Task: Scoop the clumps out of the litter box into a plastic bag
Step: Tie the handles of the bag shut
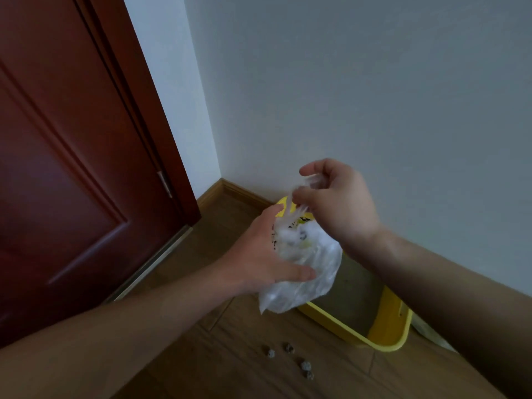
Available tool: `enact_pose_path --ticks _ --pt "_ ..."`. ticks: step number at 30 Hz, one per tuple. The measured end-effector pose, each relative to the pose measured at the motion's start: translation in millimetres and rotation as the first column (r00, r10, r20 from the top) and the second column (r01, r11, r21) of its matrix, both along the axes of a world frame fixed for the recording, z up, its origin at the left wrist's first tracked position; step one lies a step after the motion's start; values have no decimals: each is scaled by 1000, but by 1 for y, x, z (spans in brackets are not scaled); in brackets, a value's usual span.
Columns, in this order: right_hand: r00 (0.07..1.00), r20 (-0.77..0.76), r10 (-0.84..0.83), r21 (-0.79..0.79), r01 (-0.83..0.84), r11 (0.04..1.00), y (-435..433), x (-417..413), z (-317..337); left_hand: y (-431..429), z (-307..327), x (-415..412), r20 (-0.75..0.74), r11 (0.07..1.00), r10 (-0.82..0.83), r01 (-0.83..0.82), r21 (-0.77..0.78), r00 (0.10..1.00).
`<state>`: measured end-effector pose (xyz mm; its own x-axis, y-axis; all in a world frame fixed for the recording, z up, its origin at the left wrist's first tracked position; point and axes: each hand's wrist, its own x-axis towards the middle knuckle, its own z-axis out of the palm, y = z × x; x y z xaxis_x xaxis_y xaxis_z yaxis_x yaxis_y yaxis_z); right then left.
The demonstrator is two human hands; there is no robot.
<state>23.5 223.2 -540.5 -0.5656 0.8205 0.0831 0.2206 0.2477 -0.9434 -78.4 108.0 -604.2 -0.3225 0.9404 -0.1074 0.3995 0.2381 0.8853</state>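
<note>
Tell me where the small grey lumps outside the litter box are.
Head view, lower centre: the grey lumps lie scattered on the wooden floor just in front of the yellow litter box, below the plastic bag.

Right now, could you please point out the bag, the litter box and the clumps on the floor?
bag (313,283): head view, crinkled lower body.
litter box (387,321): head view, yellow near end wall.
clumps (305,365): head view, one grey lump on the floor.
</note>
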Motion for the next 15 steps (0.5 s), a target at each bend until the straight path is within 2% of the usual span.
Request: enact_pose_path --ticks 6,9,15 --pt "997 75 1 58 -5 998 -15 30 128 -13 115 20 3 987 116 -115 -116 993" --pt "987 152 43 112 -61 992 -20 45 203 -13 185 37 1 980 164 -163 -111 986" --pt "965 240 104 107 -133 985 -16 82 370 -13 335 77 24 972 215 -211 -103 976"
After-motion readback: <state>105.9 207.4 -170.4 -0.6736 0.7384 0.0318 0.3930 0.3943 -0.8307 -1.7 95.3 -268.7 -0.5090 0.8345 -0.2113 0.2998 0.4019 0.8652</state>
